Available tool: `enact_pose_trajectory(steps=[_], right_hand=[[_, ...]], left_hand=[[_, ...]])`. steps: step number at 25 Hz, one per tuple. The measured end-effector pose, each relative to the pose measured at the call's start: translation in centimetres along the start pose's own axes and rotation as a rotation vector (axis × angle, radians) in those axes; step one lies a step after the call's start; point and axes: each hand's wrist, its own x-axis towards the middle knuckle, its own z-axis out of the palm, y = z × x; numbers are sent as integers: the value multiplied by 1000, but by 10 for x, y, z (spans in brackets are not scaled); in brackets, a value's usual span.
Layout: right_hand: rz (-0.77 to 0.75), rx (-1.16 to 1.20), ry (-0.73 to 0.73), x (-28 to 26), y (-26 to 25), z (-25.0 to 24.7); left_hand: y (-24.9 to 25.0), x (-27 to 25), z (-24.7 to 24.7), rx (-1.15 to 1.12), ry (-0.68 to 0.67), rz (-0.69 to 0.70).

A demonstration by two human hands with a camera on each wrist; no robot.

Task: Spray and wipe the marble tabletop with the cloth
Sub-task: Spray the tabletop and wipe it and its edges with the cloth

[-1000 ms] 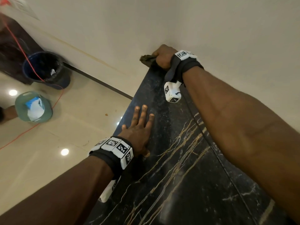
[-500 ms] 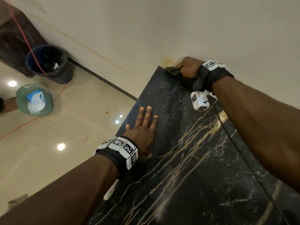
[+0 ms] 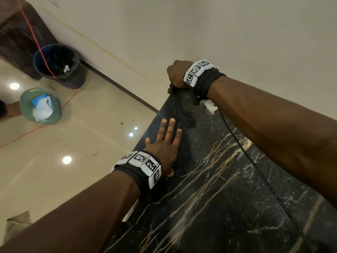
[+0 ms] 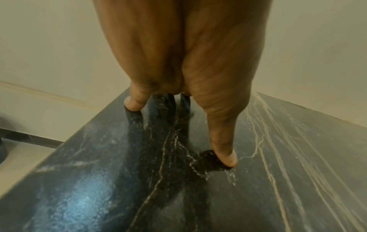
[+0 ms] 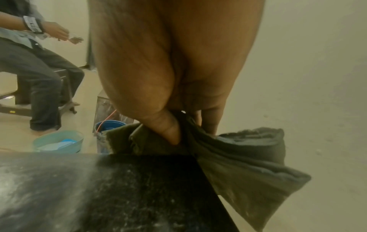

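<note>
The black marble tabletop [image 3: 228, 189] with gold and white veins runs along the cream wall. My right hand [image 3: 177, 73] grips a dark olive cloth [image 5: 238, 157] at the far corner of the tabletop [image 5: 119, 188], thumb pressed into the folds; part of the cloth hangs over the edge by the wall. Only a scrap of the cloth [image 3: 171, 89] shows under the fist in the head view. My left hand [image 3: 166, 141] lies flat on the marble near its left edge, fingers straight. In the left wrist view its fingertips [image 4: 226, 158] touch the stone [image 4: 278, 141]. No spray bottle is visible.
A black cable [image 3: 255, 167] runs across the marble from my right wrist. On the floor to the left stand a dark blue bin [image 3: 58, 64] and a teal basin [image 3: 41, 106], with an orange cord [image 3: 32, 128]. A seated person [image 5: 35, 66] is beyond the table's end.
My right hand has slid the cloth along the far end back toward the left corner by the wall. The left hand has stayed flat in place.
</note>
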Motion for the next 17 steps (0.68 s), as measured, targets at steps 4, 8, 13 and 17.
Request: enact_pose_trajectory(steps=[4,8,13,17], right_hand=[[41,0,-51,3,7,-15],[27,-28,-71,0,-7,-10],[-4,47,-176,-7,-30,-17],[-64,23,-251,-10,-55,-9]], left_hand=[[-1,2,1,-6,15,2],[-1,4,4,-7,31,-2],[-1,4,3,-5,36,-1],[-1,5,3,4,47,-11]])
